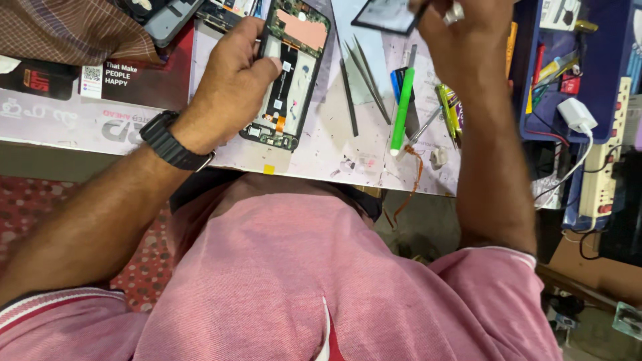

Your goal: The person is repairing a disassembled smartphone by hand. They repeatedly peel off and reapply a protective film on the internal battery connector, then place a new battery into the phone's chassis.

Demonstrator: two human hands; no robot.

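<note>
I am looking down over a pink shirt [281,281] that is filling the lower half of the view, with the pale, scuffed workbench [334,144] running across above it. A blue tray [605,100] of small parts is sitting at the right end of the bench, and a white power strip [602,167] is hanging just beside it with a white charger plug [575,113] lying on the tray's edge.

My left hand [234,80], with a black wristwatch [170,140] on its wrist, is gripping an opened smartphone [291,73] by its left edge, fingers wrapped around the frame and the thumb pressing on the inner side. The phone is lying with its back cover off, so I am seeing the circuit board, a copper-coloured plate near the top and a flex cable near the bottom; its lower end is resting near the bench's front edge.

My right hand [465,40] is hovering higher up, well apart from the phone, pinching the corner of a thin dark panel [384,15] near the top of the view; a ring is showing on one finger.

Between the two hands, a green pen-like tool [403,107] is lying on the bench, with metal tweezers [368,77] just to its left.
</note>
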